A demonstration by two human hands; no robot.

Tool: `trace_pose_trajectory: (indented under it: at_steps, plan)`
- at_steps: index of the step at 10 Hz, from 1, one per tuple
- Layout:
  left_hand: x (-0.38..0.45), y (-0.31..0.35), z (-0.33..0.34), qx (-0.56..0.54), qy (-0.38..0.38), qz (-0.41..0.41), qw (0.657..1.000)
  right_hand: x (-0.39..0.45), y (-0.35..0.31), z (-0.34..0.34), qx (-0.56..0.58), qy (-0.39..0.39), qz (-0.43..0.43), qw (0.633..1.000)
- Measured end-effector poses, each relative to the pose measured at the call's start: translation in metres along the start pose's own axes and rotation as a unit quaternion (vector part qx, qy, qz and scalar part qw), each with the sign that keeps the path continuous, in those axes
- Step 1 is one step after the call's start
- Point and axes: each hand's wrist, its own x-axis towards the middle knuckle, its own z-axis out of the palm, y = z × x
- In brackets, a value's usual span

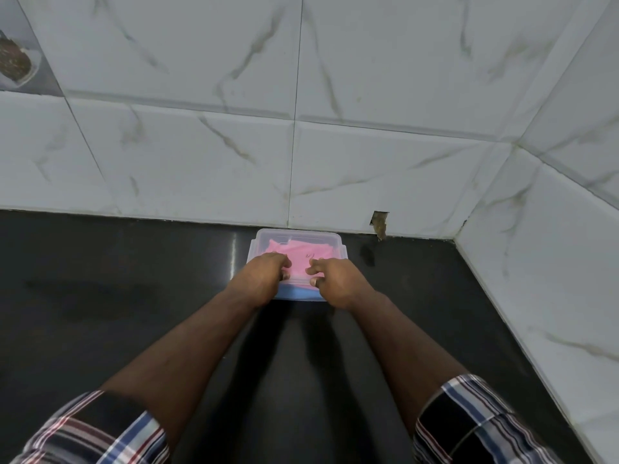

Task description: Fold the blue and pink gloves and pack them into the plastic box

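Both hands cover the near half of the plastic box (335, 241); the left hand (264, 279) and right hand (338, 279) hide how the pink gloves (301, 254) fold. Blue gloves (294, 293) show only through the box's front wall.

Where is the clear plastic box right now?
The clear plastic box sits mid-frame on the black counter, against the tiled wall, under the left hand and right hand.

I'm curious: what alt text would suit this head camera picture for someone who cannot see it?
Two bare hands, left hand and right hand, press on a clear plastic box holding pink gloves, with blue showing at its near edge. The box sits on a dark counter against a white tiled wall.
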Motion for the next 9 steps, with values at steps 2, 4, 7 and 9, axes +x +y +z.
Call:
trace_pose_trajectory:
  at_steps: [2,4,7,9]
  plan:
    - [0.007,0.003,0.000,0.002,-0.008,-0.015,1.000,0.005,-0.002,-0.002,-0.011,-0.002,0.002,1.000]
    - [0.000,0.012,0.000,0.048,-0.004,-0.021,0.999,0.001,-0.010,-0.004,-0.055,-0.017,0.005,0.998]
    - [-0.021,0.013,0.010,0.178,0.024,0.013,0.984,-0.014,-0.031,0.001,-0.115,-0.016,-0.005,0.993]
    - [-0.044,0.026,0.007,0.189,0.042,-0.011,0.981,-0.027,-0.039,-0.002,-0.126,0.035,0.005,0.991]
